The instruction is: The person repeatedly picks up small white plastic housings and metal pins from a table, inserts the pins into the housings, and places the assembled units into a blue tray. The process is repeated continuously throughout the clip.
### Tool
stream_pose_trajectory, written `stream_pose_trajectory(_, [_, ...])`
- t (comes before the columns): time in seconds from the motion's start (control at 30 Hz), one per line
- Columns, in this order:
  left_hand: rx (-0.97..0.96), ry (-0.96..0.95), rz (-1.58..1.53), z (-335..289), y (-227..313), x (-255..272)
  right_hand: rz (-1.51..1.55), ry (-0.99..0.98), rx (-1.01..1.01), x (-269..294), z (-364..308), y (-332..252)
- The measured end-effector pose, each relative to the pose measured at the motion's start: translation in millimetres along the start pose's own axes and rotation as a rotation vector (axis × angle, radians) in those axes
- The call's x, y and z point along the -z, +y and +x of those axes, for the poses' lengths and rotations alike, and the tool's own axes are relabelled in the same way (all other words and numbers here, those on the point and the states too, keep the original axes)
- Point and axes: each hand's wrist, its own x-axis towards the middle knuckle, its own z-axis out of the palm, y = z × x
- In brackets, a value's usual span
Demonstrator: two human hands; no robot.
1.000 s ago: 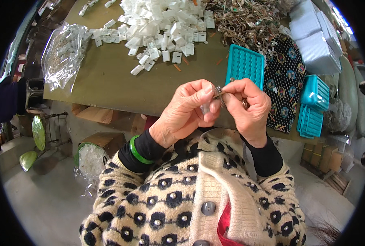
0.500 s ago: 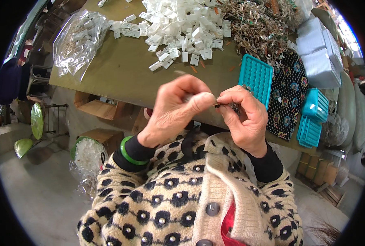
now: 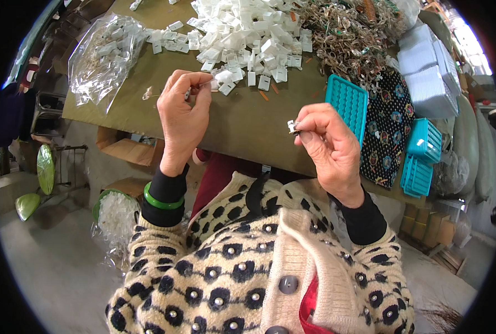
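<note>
Pinched between thumb and forefinger of the right hand [image 3: 328,146] is a small white plastic clip with a dark metal piece [image 3: 293,127] in it, held in the air above the near edge of the olive-green table [image 3: 248,119]. Grip is closed, fingertip-only, and most of the part sticks out to the left.

Left hand [image 3: 182,114] is well apart from the right, up by the near fringe of the heap of white plastic clips [image 3: 248,39]. Its thumb and forefinger are closed on a small pale piece [image 3: 206,84]; too small to tell exactly what it is.

Risks, as a judgement:
- Right pinch covers very little of the clip. Any twist or loosening and it likely drops past the table edge onto the spotted knit cardigan [image 3: 231,267] or the floor, hard to find there.
- With the hands far apart, the 2 pieces need re-aligning by eye; a skewed approach could pop the metal piece out of the clip.
- Left hand works right at the heap's loose edge. A sweep of the wrist could scatter clips toward the clear plastic bag of parts [image 3: 100,61].
- Tangled pile of metal wire parts [image 3: 348,39] lies just beside the white heap, so stray pieces could mix.
- Teal plastic grid tray [image 3: 348,103] sits near the right hand at the table edge; a knock from the right forearm could push it off.
</note>
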Motion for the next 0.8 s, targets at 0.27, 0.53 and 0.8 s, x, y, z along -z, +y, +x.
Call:
stream_pose_trajectory(0.27, [0.648,-0.379,-1.14,-11.4,53.6,-22.4,-0.368,0.005,0.423,-0.8,13.2,4.1])
stream_pose_trajectory(0.53, [0.633,-0.439,-1.474,-16.6,69.9,-49.2,-0.369,0.224,0.469,1.9,2.5,11.2])
stream_pose_trajectory(0.8, [0.711,-0.377,-1.382,-27.5,69.8,-65.9,-0.332,0.235,0.41,6.8,-5.8,19.5])
